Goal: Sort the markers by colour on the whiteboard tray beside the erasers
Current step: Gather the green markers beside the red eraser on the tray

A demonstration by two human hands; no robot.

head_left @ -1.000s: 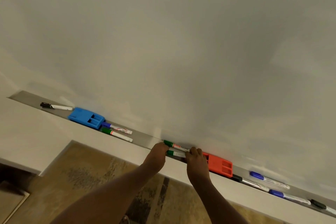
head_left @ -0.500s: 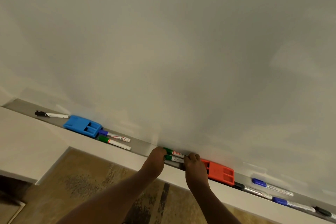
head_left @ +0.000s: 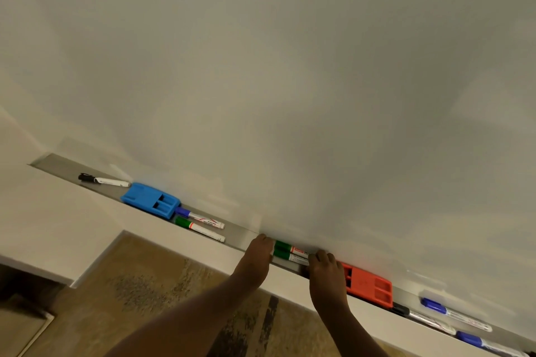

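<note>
Head view: tray [head_left: 69, 166] holds markers, blue eraser [head_left: 150, 203], red eraser [head_left: 368, 287].

The left hand [head_left: 255, 258] covers the cap ends of the two green-capped white markers [head_left: 290, 252]; the right hand [head_left: 326, 278] covers their far ends and the near corner of the orange plastic eraser [head_left: 371, 288]. Whether the fingers grip cannot be told. Barrel print is illegible. The lowest blue-capped marker [head_left: 490, 345] is blurred, and the grey metal tray [head_left: 240, 233] is cut off at the lower right edge.
</note>
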